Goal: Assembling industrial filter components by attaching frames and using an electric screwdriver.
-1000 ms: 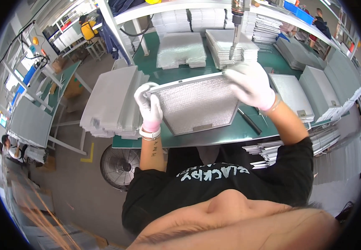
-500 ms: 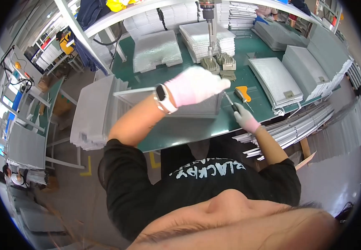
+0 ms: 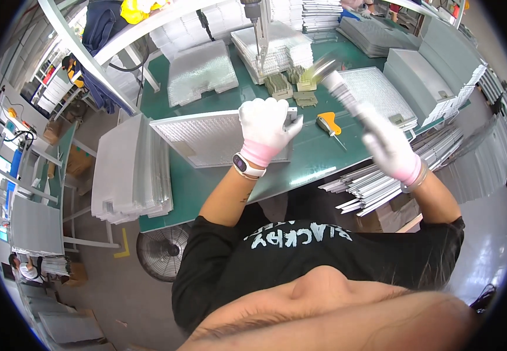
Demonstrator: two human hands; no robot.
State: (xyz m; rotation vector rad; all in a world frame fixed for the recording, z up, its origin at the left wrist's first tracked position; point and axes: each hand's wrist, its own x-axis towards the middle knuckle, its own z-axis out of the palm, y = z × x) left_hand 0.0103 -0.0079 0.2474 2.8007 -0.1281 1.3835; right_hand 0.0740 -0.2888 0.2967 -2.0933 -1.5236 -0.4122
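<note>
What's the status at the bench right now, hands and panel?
Left hand pressing on mesh panel. Right hand raised, gripping blurred tool. Orange-handled tool lies beside panel on green mat.

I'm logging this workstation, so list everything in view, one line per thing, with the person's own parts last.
Mesh filter panel: one, silver, flat on the bench under the left hand.
Panel stacks: several, silver-grey, at the bench's left end, rear and right side.
Workbench: one, green top.
Hammer-like tool: one, blurred, in the right hand.
Orange-handled tool: one, lying on the bench.
Small bracket parts: a few, greyish, near the hanging driver.
Metal strips: a bundle, silver, at the bench's front right.
Floor fan: one, grey, below the bench.
Left hand: white glove, on the panel's right edge.
Right hand: white glove, raised.
</note>
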